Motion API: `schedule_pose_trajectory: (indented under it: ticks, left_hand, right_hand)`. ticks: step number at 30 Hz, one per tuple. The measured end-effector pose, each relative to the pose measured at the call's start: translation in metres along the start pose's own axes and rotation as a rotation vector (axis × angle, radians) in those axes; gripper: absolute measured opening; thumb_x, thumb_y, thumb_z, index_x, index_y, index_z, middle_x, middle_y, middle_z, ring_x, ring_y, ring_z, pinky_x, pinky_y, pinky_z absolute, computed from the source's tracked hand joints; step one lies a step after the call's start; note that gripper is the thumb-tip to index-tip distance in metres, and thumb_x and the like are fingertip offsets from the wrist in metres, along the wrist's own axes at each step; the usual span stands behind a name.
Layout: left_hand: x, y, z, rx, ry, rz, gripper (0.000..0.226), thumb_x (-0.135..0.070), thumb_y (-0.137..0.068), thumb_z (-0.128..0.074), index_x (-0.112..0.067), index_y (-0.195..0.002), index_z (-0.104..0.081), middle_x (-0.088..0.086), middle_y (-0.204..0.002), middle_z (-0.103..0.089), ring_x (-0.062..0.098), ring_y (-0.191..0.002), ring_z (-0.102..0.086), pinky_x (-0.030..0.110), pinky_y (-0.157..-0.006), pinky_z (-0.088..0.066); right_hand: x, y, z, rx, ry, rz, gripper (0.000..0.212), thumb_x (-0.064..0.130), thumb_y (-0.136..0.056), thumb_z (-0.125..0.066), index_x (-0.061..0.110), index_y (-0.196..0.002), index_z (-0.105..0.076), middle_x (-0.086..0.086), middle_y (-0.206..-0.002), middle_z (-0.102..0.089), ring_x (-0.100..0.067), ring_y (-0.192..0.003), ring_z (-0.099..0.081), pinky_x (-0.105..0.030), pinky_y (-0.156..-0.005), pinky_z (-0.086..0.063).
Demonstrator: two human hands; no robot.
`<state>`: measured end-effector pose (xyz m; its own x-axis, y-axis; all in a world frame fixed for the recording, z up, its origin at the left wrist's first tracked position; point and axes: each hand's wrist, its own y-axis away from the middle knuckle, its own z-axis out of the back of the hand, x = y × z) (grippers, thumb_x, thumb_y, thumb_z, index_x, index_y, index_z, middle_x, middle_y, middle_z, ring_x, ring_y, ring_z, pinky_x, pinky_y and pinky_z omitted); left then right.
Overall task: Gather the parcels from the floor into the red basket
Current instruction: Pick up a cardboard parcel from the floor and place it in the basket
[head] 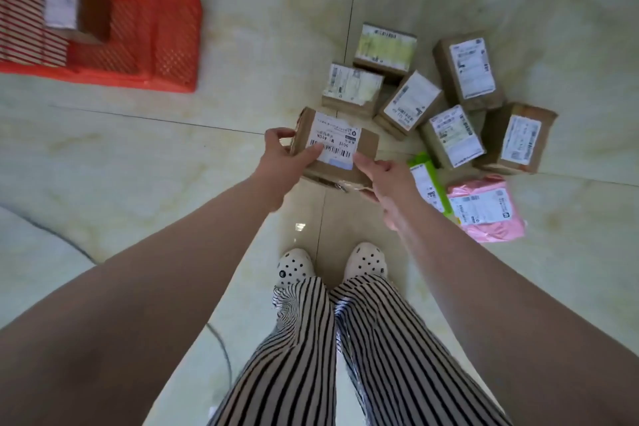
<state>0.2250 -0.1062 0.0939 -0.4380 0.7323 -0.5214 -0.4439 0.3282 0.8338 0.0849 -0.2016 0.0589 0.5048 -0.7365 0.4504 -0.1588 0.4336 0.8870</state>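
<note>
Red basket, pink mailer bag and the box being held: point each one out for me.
red basket (179, 45), head view, on its mesh side wall.
pink mailer bag (498, 228), head view, on bare pink plastic.
held cardboard box (366, 145), head view, on bare cardboard beside the label.

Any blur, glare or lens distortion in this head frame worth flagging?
Head view: the red basket and the box inside it are motion-smeared; the held parcel and its label read fairly sharp; a small glare spot sits on the floor tile near the shoes; the wide-angle lens stretches both forearms at the edges.
</note>
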Motion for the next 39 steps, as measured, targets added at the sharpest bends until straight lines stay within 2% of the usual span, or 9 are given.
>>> schedule_pose_trajectory:
  ticks: [4,6,10,14,18,23,27,34,39]
  left_hand:
    - [-0.051,0.064,0.048,0.167,-0.074,0.011,0.046,-0.017,-0.080,-0.075,-0.028,-0.117,-0.049,0.005,-0.109,-0.064,0.023,-0.100,-0.060,0.044,-0.098,-0.046]
    - [-0.076,0.093,0.074,0.247,-0.107,0.018,0.039,-0.012,-0.080,-0.074,-0.030,-0.110,-0.055,0.002,-0.103,-0.065,0.019,-0.098,-0.060,0.046,-0.102,-0.045]
    - [-0.105,0.138,0.120,0.313,-0.122,-0.017,0.033,-0.008,-0.083,-0.069,-0.027,-0.109,-0.060,-0.003,-0.101,-0.066,0.016,-0.098,-0.059,0.042,-0.101,-0.045]
    - [-0.096,0.149,0.155,0.142,0.073,-0.079,0.048,-0.013,-0.084,-0.070,-0.022,-0.128,-0.055,0.003,-0.118,-0.064,0.018,-0.109,-0.060,0.032,-0.097,-0.048]
    - [-0.066,0.146,0.184,-0.004,0.305,-0.014,0.102,-0.054,-0.062,-0.077,-0.023,-0.147,-0.030,0.004,-0.139,-0.053,0.020,-0.122,-0.055,0.043,-0.107,-0.041]
    - [-0.036,0.146,0.237,0.046,0.340,-0.114,0.044,-0.042,-0.095,-0.050,-0.023,-0.135,-0.049,0.000,-0.128,-0.064,0.020,-0.119,-0.060,0.041,-0.107,-0.042]
    - [-0.028,0.154,0.305,0.005,0.319,-0.197,0.041,-0.040,-0.098,-0.047,-0.028,-0.136,-0.048,-0.005,-0.126,-0.065,0.013,-0.116,-0.060,0.030,-0.101,-0.044]
    - [-0.035,0.158,0.441,-0.062,0.305,-0.247,0.036,-0.030,-0.099,-0.048,-0.021,-0.133,-0.051,-0.004,-0.115,-0.066,0.002,-0.093,-0.062,0.008,-0.070,-0.047]
    - [-0.056,0.138,0.495,-0.147,0.322,-0.249,0.035,-0.027,-0.100,-0.047,-0.018,-0.133,-0.053,-0.002,-0.115,-0.065,0.013,-0.101,-0.061,0.014,-0.075,-0.044]
  right_hand:
    - [0.031,0.077,0.016,0.164,0.051,-0.030,0.075,0.041,-0.072,-0.083,0.019,-0.133,-0.045,-0.005,-0.130,-0.058,-0.019,-0.117,-0.058,-0.043,-0.089,-0.056]
    - [0.050,0.110,0.018,0.316,0.042,-0.050,0.085,0.035,-0.073,-0.082,0.023,-0.143,-0.036,-0.002,-0.131,-0.059,-0.020,-0.121,-0.057,-0.042,-0.084,-0.056]
    - [0.075,0.170,-0.008,0.559,0.092,-0.089,0.051,0.023,-0.084,-0.072,0.018,-0.132,-0.053,-0.007,-0.120,-0.068,-0.023,-0.112,-0.064,-0.041,-0.084,-0.058]
    - [0.081,0.202,-0.058,0.517,-0.024,-0.054,0.021,0.018,-0.090,-0.064,0.015,-0.111,-0.063,-0.004,-0.099,-0.069,-0.022,-0.095,-0.066,-0.040,-0.092,-0.055]
    - [0.075,0.216,-0.120,0.429,-0.122,-0.036,0.038,0.017,-0.089,-0.067,0.009,-0.124,-0.059,-0.005,-0.098,-0.068,-0.025,-0.095,-0.063,-0.043,-0.096,-0.053]
    - [0.067,0.232,-0.206,0.376,-0.204,-0.007,0.045,0.020,-0.089,-0.068,0.010,-0.132,-0.056,-0.003,-0.106,-0.069,-0.021,-0.098,-0.065,-0.040,-0.097,-0.053]
    - [0.060,0.253,-0.277,0.406,-0.206,0.008,0.045,0.023,-0.091,-0.065,0.015,-0.134,-0.054,-0.001,-0.113,-0.069,-0.019,-0.103,-0.064,-0.036,-0.097,-0.053]
    - [0.068,0.288,-0.406,0.454,-0.071,0.055,0.040,0.028,-0.092,-0.063,0.022,-0.131,-0.055,0.000,-0.124,-0.065,-0.020,-0.113,-0.062,-0.036,-0.096,-0.051]
    - [0.090,0.285,-0.472,0.428,0.074,0.130,0.041,0.039,-0.093,-0.059,0.029,-0.133,-0.054,0.004,-0.133,-0.060,-0.019,-0.125,-0.053,-0.035,-0.091,-0.051]
